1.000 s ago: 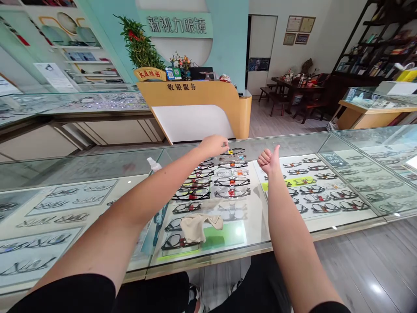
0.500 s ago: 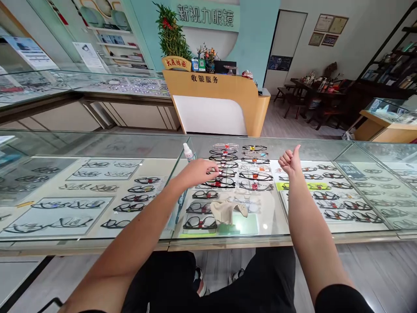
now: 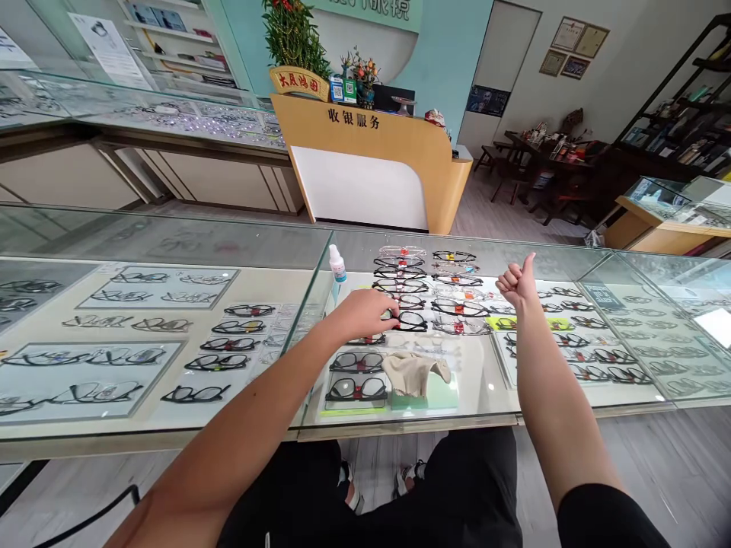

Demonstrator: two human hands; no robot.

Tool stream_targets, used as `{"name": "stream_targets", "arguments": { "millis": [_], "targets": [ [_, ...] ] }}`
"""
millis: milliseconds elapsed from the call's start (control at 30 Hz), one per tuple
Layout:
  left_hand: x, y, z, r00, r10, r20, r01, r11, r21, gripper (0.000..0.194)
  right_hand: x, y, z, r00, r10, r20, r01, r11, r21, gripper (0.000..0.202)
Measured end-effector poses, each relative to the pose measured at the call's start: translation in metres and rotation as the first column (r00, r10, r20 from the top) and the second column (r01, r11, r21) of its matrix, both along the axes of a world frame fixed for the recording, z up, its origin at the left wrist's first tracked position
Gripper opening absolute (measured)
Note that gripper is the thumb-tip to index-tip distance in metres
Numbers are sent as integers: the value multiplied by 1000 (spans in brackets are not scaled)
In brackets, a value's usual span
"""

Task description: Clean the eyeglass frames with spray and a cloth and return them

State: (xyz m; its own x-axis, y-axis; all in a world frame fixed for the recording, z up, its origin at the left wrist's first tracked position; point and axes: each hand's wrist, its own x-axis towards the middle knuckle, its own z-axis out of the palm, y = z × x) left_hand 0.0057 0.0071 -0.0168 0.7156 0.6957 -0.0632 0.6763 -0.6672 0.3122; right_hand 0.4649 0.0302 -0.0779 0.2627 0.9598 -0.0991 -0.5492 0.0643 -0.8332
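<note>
Reaching with left hand (image 3: 368, 313) to black glasses (image 3: 412, 321) near the close end of the left column on the table (image 3: 434, 423), fingers loosely curled; impossible to tell whether gripping. Holding right hand (image 3: 518, 282) shut, thumb up, apparently empty. Already set out in two fairly even columns; impossible to judge how much remains. Left unheld: crumpled cloth (image 3: 414, 371), upright bottle (image 3: 337, 265).

cloth (image 3: 416, 373): beige | spray bottle (image 3: 337, 264): white, blue-and-pink label | desk (image 3: 365, 144): orange-tan, white panel | sleeve (image 3: 611, 517): black
</note>
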Motion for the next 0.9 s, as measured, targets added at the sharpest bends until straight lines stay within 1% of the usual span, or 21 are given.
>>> {"name": "stream_targets", "arguments": {
  "millis": [100, 167, 200, 267, 300, 333, 367, 400, 433, 467, 500, 533, 567, 633, 700, 733, 800, 900],
  "targets": [
    [2, -2, 1, 1000, -3, 5, 3, 1000, 0, 21, -1, -4, 1, 1000, -2, 8, 2, 1000, 15, 84],
    [1, -2, 1, 999, -6, 32, 6, 1000, 3, 19, -2, -7, 7, 1000, 8, 1, -8, 1000, 24, 84],
    [0, -2, 1, 998, -2, 61, 2, 1000, -3, 18, -4, -10, 12, 1000, 14, -2, -14, 999, 31, 84],
    [-3, 1, 2, 987, 33, 155, -24, 998, -57, 18, -13, -14, 29, 1000, 29, 6, -30, 997, 65, 82],
    [-5, 3, 2, 971, 71, 230, -47, 993, -107, 20, -20, -17, 40, 999, 39, 21, -41, 995, 92, 81],
    [-7, 5, 2, 939, 124, 321, -72, 983, -169, 23, -31, -20, 51, 997, 57, 47, -62, 990, 123, 80],
    [-8, 8, 3, 887, 190, 421, -92, 966, -241, 26, -45, -22, 63, 994, 76, 84, -87, 985, 148, 77],
    [-9, 10, 4, 808, 273, 523, -107, 939, -326, 30, -61, -25, 73, 986, 95, 135, -117, 979, 169, 72],
    [-9, 13, 5, 707, 364, 607, -113, 905, -410, 33, -80, -27, 82, 973, 124, 194, -160, 971, 179, 65],
    [-10, 15, 6, 602, 449, 661, -114, 867, -485, 35, -102, -29, 88, 966, 136, 219, -179, 965, 191, 56],
    [-10, 17, 6, 511, 519, 685, -108, 830, -548, 38, -124, -31, 91, 961, 143, 236, -192, 961, 199, 45],
    [-10, 19, 7, 441, 573, 691, -104, 797, -594, 40, -147, -32, 92, 957, 151, 249, -205, 956, 207, 38],
    [-9, 20, 7, 395, 608, 688, -104, 774, -624, 42, -169, -33, 90, 952, 160, 261, -219, 952, 216, 35],
    [-8, 20, 7, 357, 638, 683, -111, 754, -647, 46, -208, -35, 83, 940, 176, 291, -249, 939, 237, 32],
    [-6, 18, 6, 329, 657, 679, -109, 740, -664, 49, -236, -35, 73, 921, 130, 366, -246, 925, 289, 28],
    [-6, 17, 6, 318, 662, 679, -107, 736, -668, 50, -245, -35, 68, 918, 121, 377, -244, 922, 299, 28],
    [-4, 13, 6, 300, 668, 681, -101, 732, -674, 52, -255, -36, 59, 914, 110, 389, -241, 921, 305, 30],
    [-1, 8, 6, 281, 674, 683, -94, 728, -679, 53, -254, -39, 50, 895, 146, 422, -281, 918, 279, 32]
  ]
}}
